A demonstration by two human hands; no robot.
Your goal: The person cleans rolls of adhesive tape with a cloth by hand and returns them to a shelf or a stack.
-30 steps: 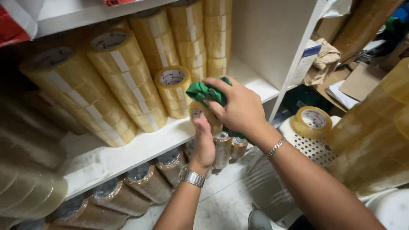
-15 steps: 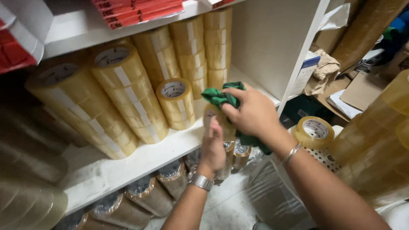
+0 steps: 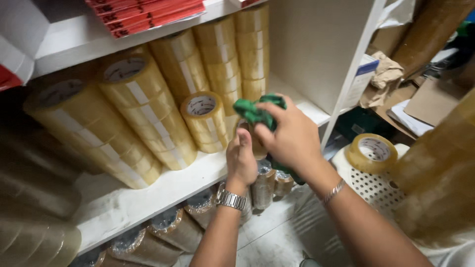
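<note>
My left hand (image 3: 241,159) grips a roll of clear packing tape (image 3: 255,142) in front of the white shelf (image 3: 163,185); the roll is mostly hidden behind both hands. My right hand (image 3: 292,136) presses a crumpled green cloth (image 3: 255,112) against the top of that roll. A metal watch sits on my left wrist and a chain bracelet on my right. Long sleeves of stacked tape rolls (image 3: 133,113) lie on the shelf just left of my hands, and a short stack (image 3: 204,121) stands closest.
Red packets (image 3: 148,12) lie on the upper shelf. Brown tape rolls (image 3: 173,225) stand on the floor under the shelf. A loose tape roll (image 3: 371,152) rests on a white perforated basket (image 3: 368,185) at right, beside more stacked tape (image 3: 440,168), cardboard and crumpled paper (image 3: 386,74).
Both hands with the roll and cloth stayed in place in front of the shelf; the right hand shifted the cloth slightly over the roll. The view tilted a little.
</note>
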